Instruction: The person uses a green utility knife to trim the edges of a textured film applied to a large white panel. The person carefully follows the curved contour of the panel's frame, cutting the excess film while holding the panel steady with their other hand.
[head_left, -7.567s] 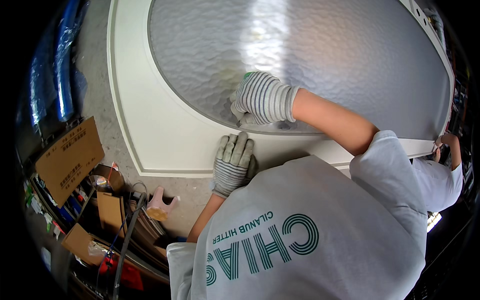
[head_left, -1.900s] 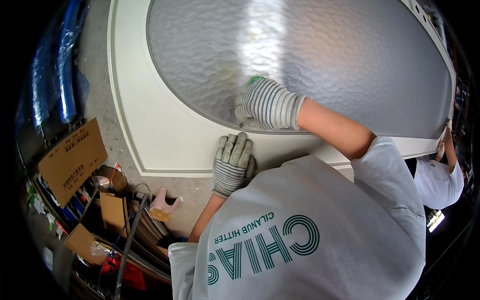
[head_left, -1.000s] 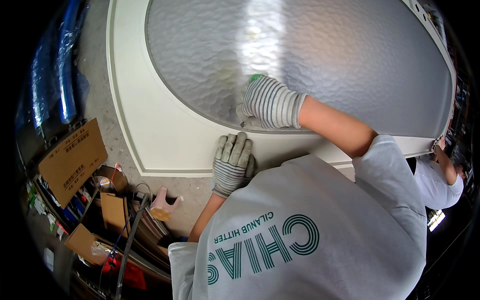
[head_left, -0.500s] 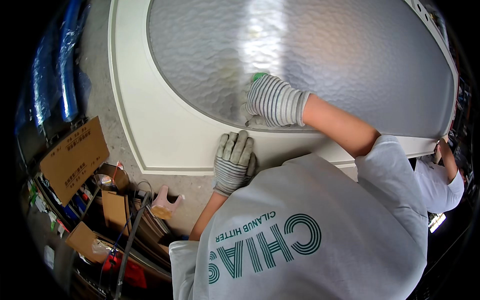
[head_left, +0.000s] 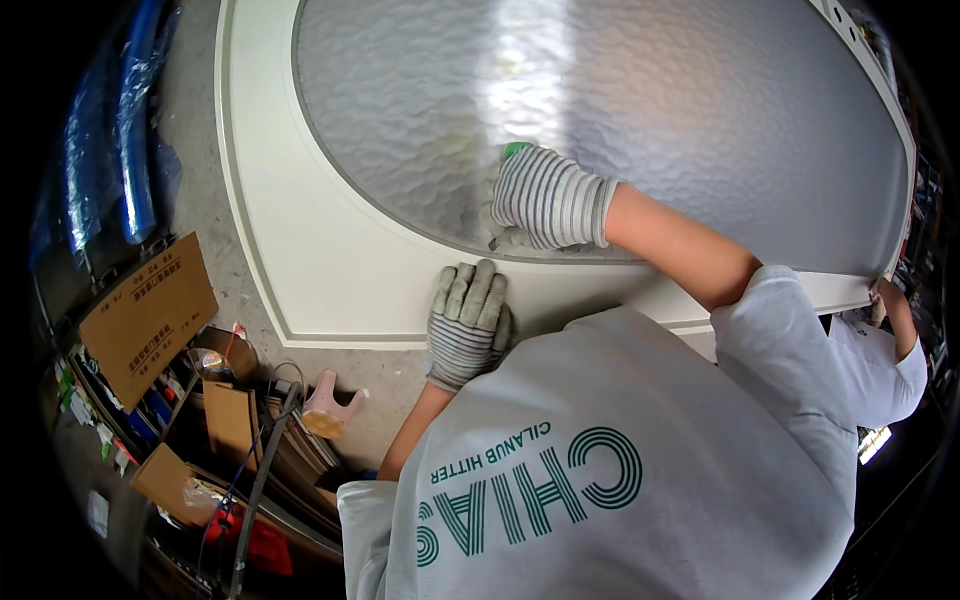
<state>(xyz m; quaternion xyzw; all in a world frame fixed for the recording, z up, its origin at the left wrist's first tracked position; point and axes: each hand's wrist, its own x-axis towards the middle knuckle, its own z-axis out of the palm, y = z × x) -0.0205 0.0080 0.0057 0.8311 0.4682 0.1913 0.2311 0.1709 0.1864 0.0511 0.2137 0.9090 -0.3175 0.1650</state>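
Your left hand: palm down, fingers straight and close together, resting on pale frame, gripping nothing. Your right hand: curled into fist round small green thing, only its end showing; rest hidden by glove. Fist sits over near edge of rippled glass, set inside frame, in front of you. Co-worker's hand at panel's right corner. Pink stool and cardboard sheet to your left.
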